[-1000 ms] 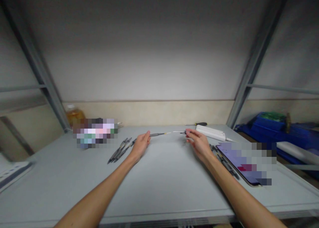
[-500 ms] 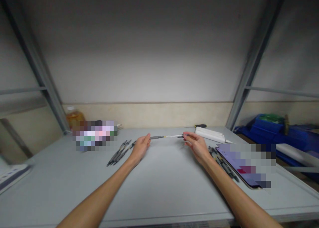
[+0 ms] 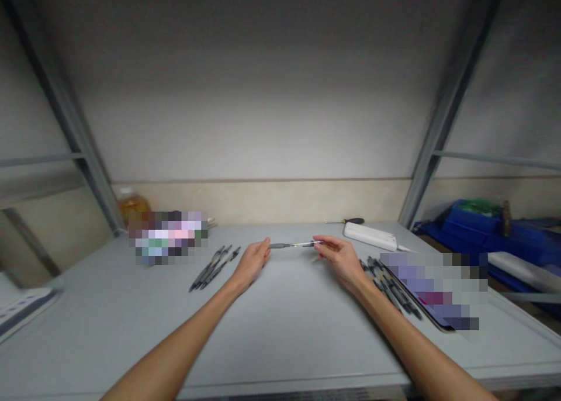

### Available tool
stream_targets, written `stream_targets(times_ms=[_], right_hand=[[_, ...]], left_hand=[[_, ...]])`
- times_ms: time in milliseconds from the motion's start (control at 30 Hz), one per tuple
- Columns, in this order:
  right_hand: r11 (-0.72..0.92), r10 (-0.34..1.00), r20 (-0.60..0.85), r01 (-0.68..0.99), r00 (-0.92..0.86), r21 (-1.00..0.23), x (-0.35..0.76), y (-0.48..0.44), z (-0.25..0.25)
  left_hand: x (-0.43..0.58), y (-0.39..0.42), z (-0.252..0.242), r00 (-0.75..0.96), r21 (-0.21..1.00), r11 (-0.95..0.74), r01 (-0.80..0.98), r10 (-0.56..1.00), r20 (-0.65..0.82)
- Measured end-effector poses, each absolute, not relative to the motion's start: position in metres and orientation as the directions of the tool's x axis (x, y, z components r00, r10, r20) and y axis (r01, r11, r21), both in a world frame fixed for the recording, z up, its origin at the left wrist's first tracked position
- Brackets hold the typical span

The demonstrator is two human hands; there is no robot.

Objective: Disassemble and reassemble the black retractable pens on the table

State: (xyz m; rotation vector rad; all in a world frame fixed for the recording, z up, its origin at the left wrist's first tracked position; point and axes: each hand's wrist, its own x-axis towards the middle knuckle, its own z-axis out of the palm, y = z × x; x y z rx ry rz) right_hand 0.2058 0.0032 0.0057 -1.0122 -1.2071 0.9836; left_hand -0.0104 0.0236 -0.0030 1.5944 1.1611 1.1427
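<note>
Above the middle of the desk, a pen (image 3: 280, 246) is held level between my two hands. My left hand (image 3: 254, 261) is closed on its grey grip end, thumb on top. My right hand (image 3: 339, 258) pinches the other end, where a clear and dark barrel shows at the fingertips. Whether the two parts are joined is too small to tell. Left of my left hand lie several grey pens (image 3: 213, 269), side by side at a slant. Beside my right wrist is another bunch of grey pens (image 3: 392, 287), partly hidden by my forearm.
A phone-like device (image 3: 416, 290), partly blurred out, lies right of the right-hand pens. Behind it are a white power strip (image 3: 370, 236) and a screwdriver (image 3: 355, 221). At the back left stand a bottle of amber liquid (image 3: 131, 207) and a pixelated item (image 3: 170, 237).
My hands have come closer together, the right one moving left. The pale length of refill seen between the pen's parts is now mostly covered.
</note>
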Motion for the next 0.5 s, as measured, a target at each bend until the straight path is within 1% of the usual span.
stream_targets(times_ms=[200, 500], right_hand=[[0.251, 0.965, 0.244, -0.061, 0.099, -0.966, 0.2070, 0.0044, 0.0045], [0.261, 0.962, 0.256, -0.047, 0.094, -0.964, 0.2082, 0.0054, 0.0022]], left_hand=[[-0.0106, 0.0229, -0.0027, 0.168, 0.966, -0.182, 0.181, 0.974, 0.152], [-0.0126, 0.0259, -0.0083, 0.204, 0.967, -0.188, 0.174, 0.967, 0.152]])
